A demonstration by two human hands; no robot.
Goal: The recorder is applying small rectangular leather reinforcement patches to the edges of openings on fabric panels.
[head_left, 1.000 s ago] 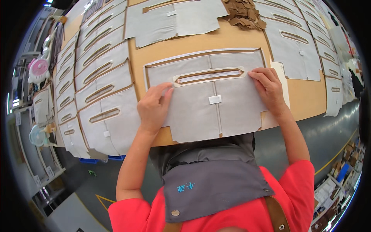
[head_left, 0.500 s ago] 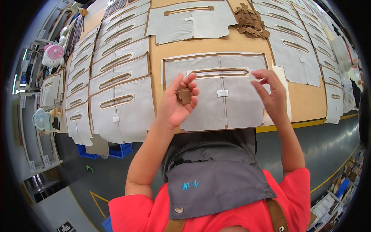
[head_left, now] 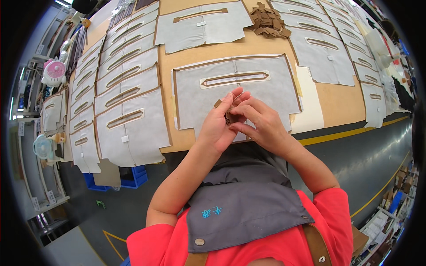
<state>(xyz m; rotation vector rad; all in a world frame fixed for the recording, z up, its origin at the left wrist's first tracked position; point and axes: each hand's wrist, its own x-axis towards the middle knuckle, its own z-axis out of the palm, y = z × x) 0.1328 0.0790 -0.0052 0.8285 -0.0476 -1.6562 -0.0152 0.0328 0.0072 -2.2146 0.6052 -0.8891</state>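
Observation:
My left hand is cupped around a few small brown pieces, flat like leather or card. One brown corner pokes out beside the thumb. My right hand meets it, thumb and fingers pinched at those pieces; how many it grips is hidden. Both hands are over the front part of a grey panel with brown edging. A long slot with a pale surround lies just beyond the fingertips. The hands cover the panel's front middle.
Overlapping rows of similar grey panels lie at the left and right. Another panel lies farther back, beside a heap of brown pieces. Blue bins stand below the table's left front edge.
My right hand has come left and down from the panel's right side to the left hand and now pinches at the brown pieces. The view has shifted a little.

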